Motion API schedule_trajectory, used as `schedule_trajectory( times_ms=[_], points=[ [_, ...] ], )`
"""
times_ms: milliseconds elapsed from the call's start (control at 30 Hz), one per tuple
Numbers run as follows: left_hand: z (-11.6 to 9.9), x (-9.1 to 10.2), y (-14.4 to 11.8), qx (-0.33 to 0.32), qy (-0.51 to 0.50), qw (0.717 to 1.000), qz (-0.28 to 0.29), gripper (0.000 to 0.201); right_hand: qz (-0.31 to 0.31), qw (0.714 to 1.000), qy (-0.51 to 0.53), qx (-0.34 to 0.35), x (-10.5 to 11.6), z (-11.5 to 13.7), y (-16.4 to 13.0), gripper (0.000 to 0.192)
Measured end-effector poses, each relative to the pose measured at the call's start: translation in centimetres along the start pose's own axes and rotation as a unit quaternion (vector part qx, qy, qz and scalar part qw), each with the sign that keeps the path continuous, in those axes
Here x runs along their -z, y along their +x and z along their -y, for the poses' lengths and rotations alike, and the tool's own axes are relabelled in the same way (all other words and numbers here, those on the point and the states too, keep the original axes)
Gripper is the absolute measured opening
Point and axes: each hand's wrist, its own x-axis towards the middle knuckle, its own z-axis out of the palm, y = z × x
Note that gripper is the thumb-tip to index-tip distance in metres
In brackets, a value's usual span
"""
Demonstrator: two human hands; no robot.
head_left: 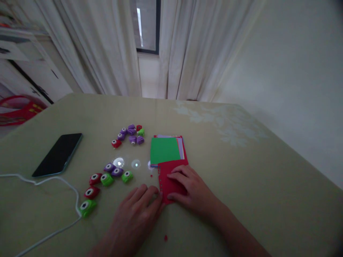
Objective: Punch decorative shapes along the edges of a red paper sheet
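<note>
Head view: red paper sheet [165, 178] lies on the desk [249, 185], its punched left edge pointing toward the desk's far edge. My right hand [191, 182] rests spread over it, unclenched. My left hand [140, 210], nearer the punched edge, curls at the near-left corner, sheet to its right; pinching or touching, I cannot tell.

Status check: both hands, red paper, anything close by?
Right hand resting on red paper. Left hand at its lower left corner. Paper stack just beyond; red scrap on near side.
</note>
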Motion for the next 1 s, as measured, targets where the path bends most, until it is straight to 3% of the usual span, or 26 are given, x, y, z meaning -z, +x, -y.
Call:
schedule_trajectory(
  times_ms=[167, 233, 300, 367, 433, 567, 667, 800, 933, 1000],
  points=[
    [1.5, 2.6, 1.2, 0.011, -0.015, 1.0, -0.005, 0.026, -0.005, 1.0, 0.004, -0.005, 0.0, 0.0, 0.0, 0.052],
    [3.5, 4.4, 2.6, 0.081, 0.018, 0.996, -0.012, 0.033, -0.006, 1.0, 0.006, -0.012, 0.0, 0.2, 0.0, 0.051],
    [5.8, 6.1, 4.3, 0.204, 0.09, 0.975, 0.006, 0.036, -0.006, 1.0, 0.006, -0.015, 0.0, 0.3, 0.0, 0.051],
    [8.1, 7.1, 6.0, 0.284, 0.145, 0.945, 0.072, 0.036, -0.005, 1.0, 0.01, -0.012, 0.1, 0.4, 0.0, 0.05],
    [9.8, 7.4, 7.2, 0.328, 0.164, 0.927, 0.078, 0.034, -0.026, 0.999, 0.02, -0.012, 0.3, 0.3, -0.1, 0.048],
    [11.9, 6.4, 8.2, 0.391, 0.168, 0.901, 0.087, 0.033, -0.152, 0.984, 0.02, -0.086, 1.1, -0.9, -0.1, 0.041],
    [12.9, 5.7, 8.3, 0.397, 0.15, 0.9, 0.098, 0.032, -0.203, 0.964, 0.005, -0.171, 1.4, -2.3, -0.1, 0.053],
    [12.8, 6.6, 8.5, 0.376, 0.123, 0.915, 0.085, 0.032, -0.204, 0.952, 0.006, -0.229, 1.2, -3.2, -0.1, 0.057],
    [9.0, 7.3, 7.3, 0.29, 0.059, 0.954, 0.049, 0.032, -0.187, 0.956, -0.002, -0.226, 1.2, -3.2, 0.1, 0.059],
    [6.3, 6.5, 5.6, 0.19, -0.069, 0.979, 0.032, 0.03, -0.161, 0.962, 0.002, -0.219, 1.5, -3.1, 0.3, 0.062]
  ],
)
